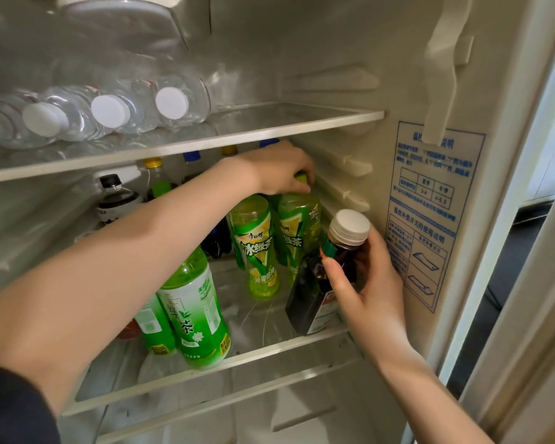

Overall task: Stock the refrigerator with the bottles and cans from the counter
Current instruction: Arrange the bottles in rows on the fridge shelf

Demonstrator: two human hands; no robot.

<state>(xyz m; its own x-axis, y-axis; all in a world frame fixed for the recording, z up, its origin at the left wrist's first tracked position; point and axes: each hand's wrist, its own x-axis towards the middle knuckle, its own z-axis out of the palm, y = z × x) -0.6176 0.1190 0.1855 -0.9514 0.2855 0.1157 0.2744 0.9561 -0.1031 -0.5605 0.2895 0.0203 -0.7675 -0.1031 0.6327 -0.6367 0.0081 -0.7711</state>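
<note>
On the refrigerator's middle glass shelf (269, 350), seen from the head camera, the work is at the right-hand end. The right hand (369, 283) wraps its fingers and thumb round the shoulder of a dark brown bottle with a white screw cap (302, 299). That bottle leans, long axis tilted, with its cap toward the fridge's right wall and its base low at the shelf's front right corner (whether the base touches the glass I cannot tell). Just behind it stands a tall yellow-green iced-tea bottle (298, 229), and the left hand (279, 169), reaching deeper, curls its fingertips over that bottle's green cap. A matching green tea bottle (257, 248) stands just beside it on the left. The dark bottle lies nearer the right hand than the left, so setting it upright looks like the right hand's job, in the bare patch in front of the tea bottles. Clear water bottles with white caps (116, 110) lie on the shelf above.
</note>
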